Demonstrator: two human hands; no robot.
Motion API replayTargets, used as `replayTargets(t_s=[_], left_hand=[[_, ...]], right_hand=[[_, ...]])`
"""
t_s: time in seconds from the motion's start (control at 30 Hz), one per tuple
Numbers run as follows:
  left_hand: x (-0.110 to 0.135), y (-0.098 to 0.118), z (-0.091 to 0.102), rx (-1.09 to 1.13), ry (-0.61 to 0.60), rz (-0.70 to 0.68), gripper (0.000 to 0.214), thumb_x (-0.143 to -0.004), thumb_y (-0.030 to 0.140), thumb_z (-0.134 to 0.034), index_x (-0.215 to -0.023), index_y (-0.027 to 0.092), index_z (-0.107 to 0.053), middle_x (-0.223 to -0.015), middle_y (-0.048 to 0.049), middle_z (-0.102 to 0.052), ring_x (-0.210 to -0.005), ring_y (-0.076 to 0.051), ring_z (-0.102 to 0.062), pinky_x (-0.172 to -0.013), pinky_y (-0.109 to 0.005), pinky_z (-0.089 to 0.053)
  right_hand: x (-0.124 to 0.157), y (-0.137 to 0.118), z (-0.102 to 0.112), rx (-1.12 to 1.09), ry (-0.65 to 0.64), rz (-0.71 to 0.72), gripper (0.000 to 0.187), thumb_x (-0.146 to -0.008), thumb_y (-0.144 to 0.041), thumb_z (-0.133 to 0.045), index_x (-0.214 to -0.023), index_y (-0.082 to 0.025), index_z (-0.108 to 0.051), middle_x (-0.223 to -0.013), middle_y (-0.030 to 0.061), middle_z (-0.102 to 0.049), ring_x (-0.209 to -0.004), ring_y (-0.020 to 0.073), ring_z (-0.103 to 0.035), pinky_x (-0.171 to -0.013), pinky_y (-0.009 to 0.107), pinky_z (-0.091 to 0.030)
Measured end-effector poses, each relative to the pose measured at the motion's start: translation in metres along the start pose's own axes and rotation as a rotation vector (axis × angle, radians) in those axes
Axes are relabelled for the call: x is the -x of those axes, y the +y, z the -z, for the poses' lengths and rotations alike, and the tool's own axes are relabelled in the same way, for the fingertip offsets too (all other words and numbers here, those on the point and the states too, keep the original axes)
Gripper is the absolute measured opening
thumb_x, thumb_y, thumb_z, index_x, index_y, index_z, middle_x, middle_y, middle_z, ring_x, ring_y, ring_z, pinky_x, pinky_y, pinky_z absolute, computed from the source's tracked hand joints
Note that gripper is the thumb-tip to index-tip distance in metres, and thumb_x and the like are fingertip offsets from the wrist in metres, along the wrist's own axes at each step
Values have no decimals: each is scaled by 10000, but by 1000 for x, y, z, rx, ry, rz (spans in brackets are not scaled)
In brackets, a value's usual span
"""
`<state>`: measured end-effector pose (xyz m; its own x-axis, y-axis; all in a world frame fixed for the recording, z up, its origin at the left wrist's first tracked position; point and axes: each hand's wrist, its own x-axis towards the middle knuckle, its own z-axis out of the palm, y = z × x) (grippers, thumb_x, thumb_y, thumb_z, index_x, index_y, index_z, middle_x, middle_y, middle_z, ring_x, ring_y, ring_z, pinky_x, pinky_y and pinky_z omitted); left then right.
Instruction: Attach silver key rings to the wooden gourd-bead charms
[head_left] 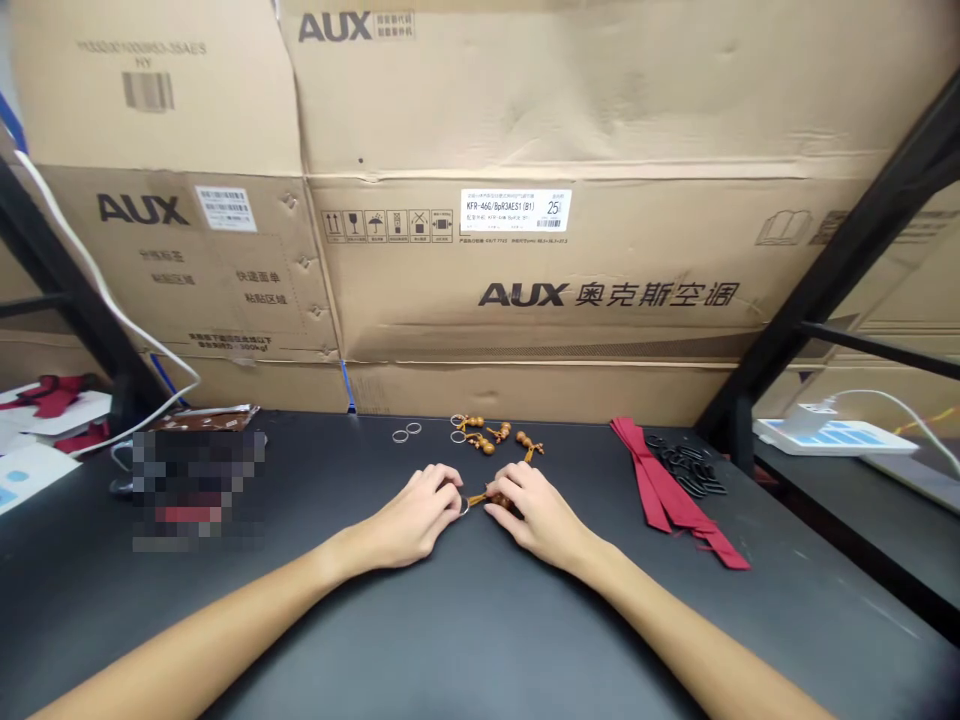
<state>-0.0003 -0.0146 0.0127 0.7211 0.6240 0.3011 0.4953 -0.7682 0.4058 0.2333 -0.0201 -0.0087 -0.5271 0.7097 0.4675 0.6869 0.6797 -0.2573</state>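
My left hand is closed on a metal key ring, pinched between thumb and fingers just above the black table. My right hand is wrapped round a small brown wooden gourd charm, mostly hidden by the fingers. An orange-yellow cord runs between the ring and the charm; whether it is fastened to the ring I cannot tell. Just beyond the right fingertips lies another wooden gourd charm with its cord. Farther back, several gourd charms lie in a cluster with key rings.
Two loose key rings lie left of the cluster. At right are red fabric strips and a pile of black clasps. A pixelated area covers items at left. Cardboard stands behind, between black frame legs.
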Motion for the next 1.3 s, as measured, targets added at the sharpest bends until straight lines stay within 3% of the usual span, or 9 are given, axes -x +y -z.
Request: replayTargets(t_s=[0.1,0.2,0.3,0.47,0.67,0.77,0.9,1.1,1.3], left_hand=[[1,-1,0,-103,40,31,126,-918,304,-503,-862,197,-537,-1161,-87,-495,-1050,-235,-491,-920,-401,-408],[2,-2,-2,-161,82,65,226,-844,396,-614,-820,190,-527,-1179,-94,-495,-1068,-260,-488,-904,-414,-407],[2,-3,-7,-150,105,68,177,-873,348,-585,-819,187,-534,-1208,-94,-490,-1091,-255,-486,-914,-410,-402],[-1,-7,-9,-19,55,79,115,-923,243,-500,-841,196,-566,-1182,-72,-509,-1107,-229,-492,-957,-406,-388],[-2,-7,-7,61,27,74,107,-910,226,-521,-837,200,-594,-1190,-66,-508,-1137,-229,-477,-995,-413,-371],[-1,-6,-9,51,51,73,66,-865,266,-601,-853,201,-598,-1211,-74,-498,-1137,-245,-474,-987,-425,-379],[0,-7,-10,61,58,58,96,-897,253,-554,-834,195,-599,-1227,-78,-500,-1138,-242,-478,-986,-424,-386],[-1,-7,-8,95,33,66,83,-893,224,-555,-830,197,-602,-1222,-71,-508,-1152,-231,-486,-1003,-410,-384],[1,-8,-10,77,61,72,91,-866,260,-602,-806,192,-615,-1231,-73,-509,-1132,-244,-493,-996,-422,-393]], right_hand=[[2,0,2,-39,9,-19,66,-899,-201,-546,-936,-225,-595,-947,51,-600,-865,206,-529,-774,360,-438],[2,-7,2,-66,-15,-12,49,-898,-210,-550,-888,-219,-597,-934,51,-598,-853,200,-522,-770,358,-435],[1,-16,2,-86,-43,1,63,-907,-223,-536,-879,-214,-592,-913,47,-596,-831,191,-513,-755,349,-428],[0,-20,-1,-65,-29,-17,134,-901,-230,-545,-1016,-221,-613,-920,53,-599,-847,200,-502,-754,350,-421],[-4,-17,-8,-11,46,-68,99,-885,-218,-555,-828,-209,-635,-878,62,-569,-837,208,-495,-728,357,-415],[-4,-18,-8,-52,54,-63,64,-870,-203,-575,-821,-209,-615,-931,63,-566,-874,209,-499,-758,369,-427],[-3,-19,-7,-109,32,-6,72,-876,-214,-578,-812,-222,-612,-1009,61,-567,-962,216,-497,-816,383,-436],[-3,-11,-9,-55,75,-111,67,-863,-186,-571,-806,-207,-600,-998,78,-573,-919,229,-507,-804,415,-444],[0,-18,-7,-156,57,-12,71,-864,-193,-581,-802,-220,-597,-1034,63,-572,-992,215,-507,-846,389,-443]])
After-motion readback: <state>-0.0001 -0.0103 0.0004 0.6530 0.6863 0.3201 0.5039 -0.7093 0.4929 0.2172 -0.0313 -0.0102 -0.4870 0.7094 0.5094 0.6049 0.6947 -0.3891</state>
